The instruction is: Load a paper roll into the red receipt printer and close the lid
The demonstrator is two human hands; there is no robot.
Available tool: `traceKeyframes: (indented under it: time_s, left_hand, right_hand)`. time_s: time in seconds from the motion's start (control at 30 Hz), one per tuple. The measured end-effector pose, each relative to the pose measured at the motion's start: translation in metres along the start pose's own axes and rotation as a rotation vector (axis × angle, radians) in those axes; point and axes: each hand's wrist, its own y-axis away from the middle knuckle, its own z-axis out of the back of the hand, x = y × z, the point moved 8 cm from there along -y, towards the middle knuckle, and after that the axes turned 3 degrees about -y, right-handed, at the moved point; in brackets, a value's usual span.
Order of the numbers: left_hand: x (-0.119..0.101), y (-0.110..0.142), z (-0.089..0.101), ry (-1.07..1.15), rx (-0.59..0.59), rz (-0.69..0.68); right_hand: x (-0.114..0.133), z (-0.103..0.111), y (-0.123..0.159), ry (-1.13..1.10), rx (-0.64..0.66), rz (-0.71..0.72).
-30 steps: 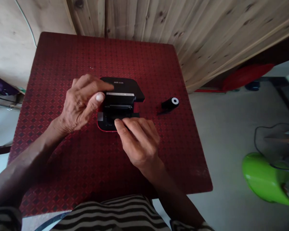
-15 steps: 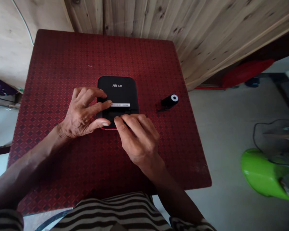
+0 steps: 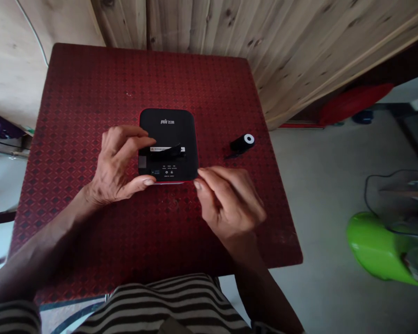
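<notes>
A flat black device [image 3: 168, 134] with a red edge and rounded corners lies on the table, with white lettering, small icons and a slot on top. A black strip [image 3: 167, 150] curls up from the slot over a white printed label [image 3: 156, 149]. My left hand [image 3: 120, 162] is open at the device's left side, fingertips over its top and thumb by the front edge. At the front right corner, my right hand [image 3: 226, 195] is closed in a pinch; what lies between its fingertips is unclear. To the right lies a black roll [image 3: 242, 143] with a white core end.
The red patterned table [image 3: 90, 88] stands against a wooden plank wall [image 3: 191, 28]. On the floor to the right is a green basin [image 3: 372, 246], with a thin dark cable [image 3: 367, 195] near it.
My right hand has moved right, off the device's front part to its corner. The icons there are now uncovered, and the black strip stands up from the slot. The left fingers have drawn back slightly.
</notes>
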Motion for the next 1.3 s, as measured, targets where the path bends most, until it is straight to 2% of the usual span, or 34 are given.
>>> traceKeyframes:
  time_s: [0.07,0.13,0.23,0.33,0.63,0.83,1.0,1.3]
  left_hand:
    - [-0.001,0.011,0.010,0.003,-0.087,0.014]
    - [-0.002,0.026,0.014,-0.048,-0.144,0.021]
    - [-0.003,0.047,0.007,-0.109,-0.152,0.030]
    - [-0.002,0.056,-0.002,-0.120,-0.139,0.028]
    - [-0.003,0.052,-0.005,-0.185,-0.084,-0.003]
    - [-0.017,0.043,0.001,-0.242,-0.102,-0.055]
    - [-0.020,0.039,0.009,-0.292,-0.146,-0.024]
    - [-0.021,0.033,0.011,-0.240,-0.158,0.009]
  right_hand:
    - [-0.012,0.005,0.016,0.007,0.003,-0.047]
    - [-0.026,-0.001,0.037,0.004,0.058,-0.121]
    - [-0.042,-0.023,0.070,-0.070,0.200,-0.256]
    - [-0.046,-0.041,0.088,-0.085,0.272,-0.293]
    - [-0.044,-0.051,0.086,0.067,0.291,-0.223]
    - [-0.044,-0.053,0.089,0.108,0.297,-0.201]
    - [-0.044,-0.052,0.088,0.100,0.269,-0.212]
    - [-0.043,-0.052,0.088,0.097,0.257,-0.206]
